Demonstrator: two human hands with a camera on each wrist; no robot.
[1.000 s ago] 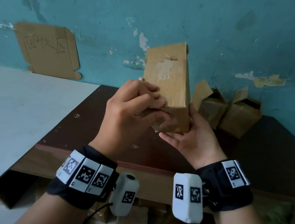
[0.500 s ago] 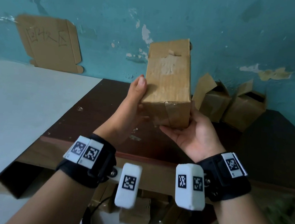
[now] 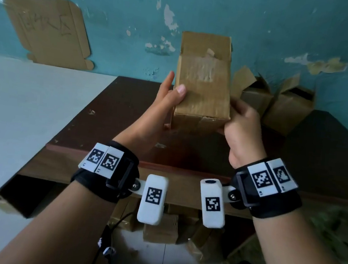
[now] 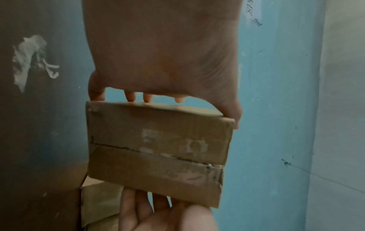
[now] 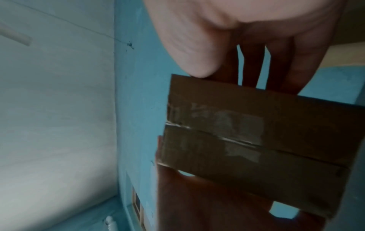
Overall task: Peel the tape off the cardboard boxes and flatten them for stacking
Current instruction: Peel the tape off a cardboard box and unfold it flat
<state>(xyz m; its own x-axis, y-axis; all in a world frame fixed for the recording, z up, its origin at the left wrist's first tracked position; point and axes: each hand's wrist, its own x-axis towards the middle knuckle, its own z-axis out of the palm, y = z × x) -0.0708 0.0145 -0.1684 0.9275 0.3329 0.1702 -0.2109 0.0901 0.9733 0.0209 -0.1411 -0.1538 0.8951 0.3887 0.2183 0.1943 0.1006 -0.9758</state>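
A closed brown cardboard box is held in the air above the dark table, long side pointing away from me. My left hand grips its left side, thumb on the top face. My right hand grips the near right corner. A whitish torn patch marks the top face. In the left wrist view the box's end face shows a taped centre seam, with my left hand's fingertips over its edge. In the right wrist view the thumb presses the box against the fingers behind.
Two opened cardboard boxes stand at the back right of the table against the teal wall. A flat cardboard sheet leans on the wall at left above a white surface. More boxes lie under the table.
My left hand left the box's near end and moved to its left side. My right hand turned from palm-up under the box to gripping its right corner. The box rolled squarer to me.
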